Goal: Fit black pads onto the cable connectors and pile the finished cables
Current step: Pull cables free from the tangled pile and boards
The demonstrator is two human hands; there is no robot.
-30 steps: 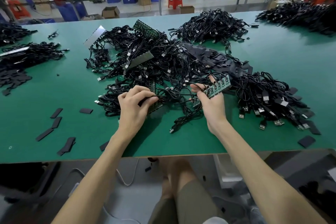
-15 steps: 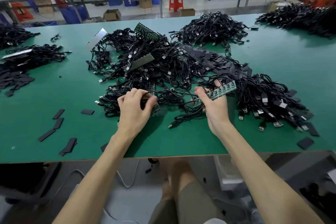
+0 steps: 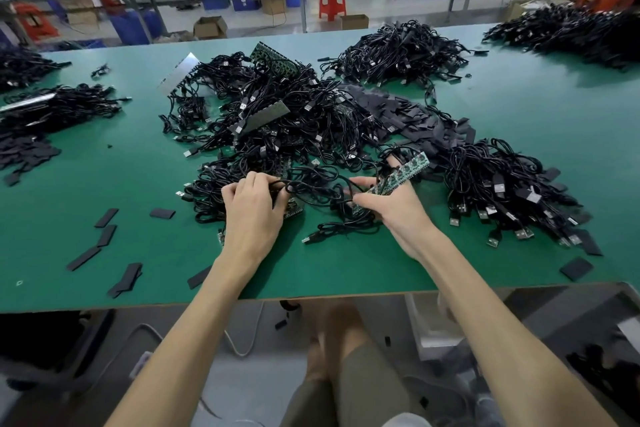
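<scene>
Right hand [image 3: 394, 208] leftward, green table [image 3: 519, 156]

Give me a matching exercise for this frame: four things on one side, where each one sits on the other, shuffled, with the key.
1. green circuit strip
2. red stool
3. cluster of loose black pads
4. cable pile with plugs fanned out

A. on the floor beyond the table
B. right of the right hand
C. held in the right hand
D. flat on the table, left of the left hand

Pairs: 1-C, 2-A, 3-D, 4-B.
</scene>
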